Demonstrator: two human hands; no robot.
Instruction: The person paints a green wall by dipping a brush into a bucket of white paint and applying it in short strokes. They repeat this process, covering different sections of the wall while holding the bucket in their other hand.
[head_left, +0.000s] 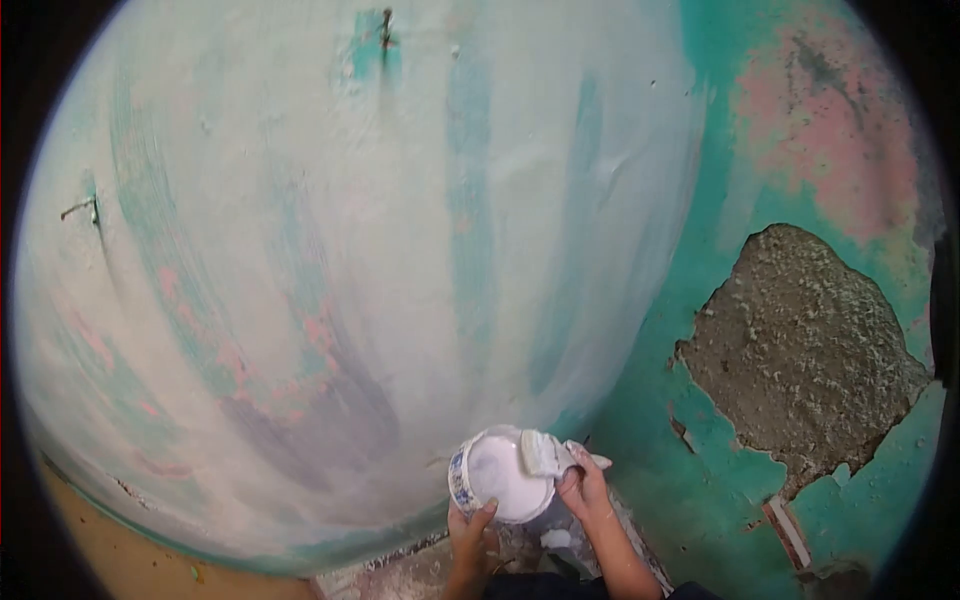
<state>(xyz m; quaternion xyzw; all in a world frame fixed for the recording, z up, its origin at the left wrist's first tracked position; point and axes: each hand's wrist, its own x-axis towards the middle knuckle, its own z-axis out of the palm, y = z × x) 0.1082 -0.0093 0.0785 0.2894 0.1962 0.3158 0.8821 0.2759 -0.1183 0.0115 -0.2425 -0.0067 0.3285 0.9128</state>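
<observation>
My left hand grips a round tub of white paint from below left, its thumb over the rim. Blue patterning shows on the tub's outer side. In my right hand is a wide paintbrush, fingers closed round its handle. The bristles are coated white and lie over the tub's right rim. Ahead stands a wall with a white coat over green, where streaks of green, pink and grey show through.
Two bent metal hooks stick out of the wall, one at the top and one at the left. On the green side wall, a patch of bare rough plaster has broken edges. Paint-spattered floor lies below my hands.
</observation>
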